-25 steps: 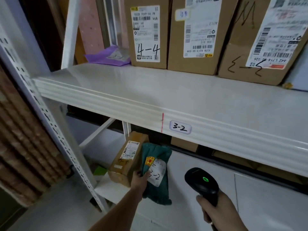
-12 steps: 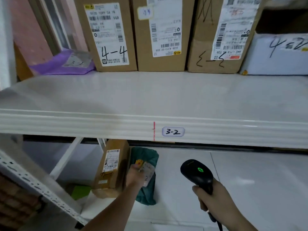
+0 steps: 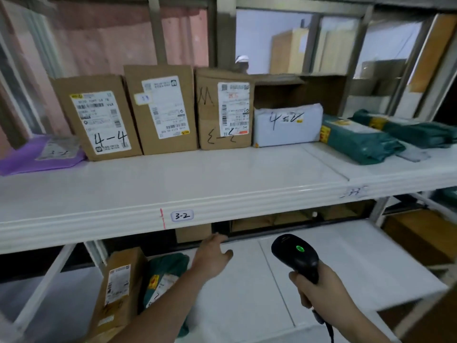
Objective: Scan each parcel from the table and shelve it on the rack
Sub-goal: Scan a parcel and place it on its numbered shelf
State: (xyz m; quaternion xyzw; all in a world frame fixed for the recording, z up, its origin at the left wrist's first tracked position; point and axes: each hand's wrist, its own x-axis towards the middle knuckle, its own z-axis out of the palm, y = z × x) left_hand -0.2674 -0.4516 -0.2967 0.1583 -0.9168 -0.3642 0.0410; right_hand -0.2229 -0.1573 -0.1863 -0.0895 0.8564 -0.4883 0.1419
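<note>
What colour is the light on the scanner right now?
Green: a small round light on top of the black scanner, seen in the head view.

A person's right hand (image 3: 319,288) is gripping a black barcode scanner (image 3: 296,256), its green light glowing, while the left hand (image 3: 212,258) is reaching empty, fingers relaxed, over the lower shelf (image 3: 321,268) of a white rack. A green parcel (image 3: 163,273) is leaning against a cardboard box (image 3: 118,288) there; boxes are lining the shelf tagged 3-2 (image 3: 182,216) above.
</note>
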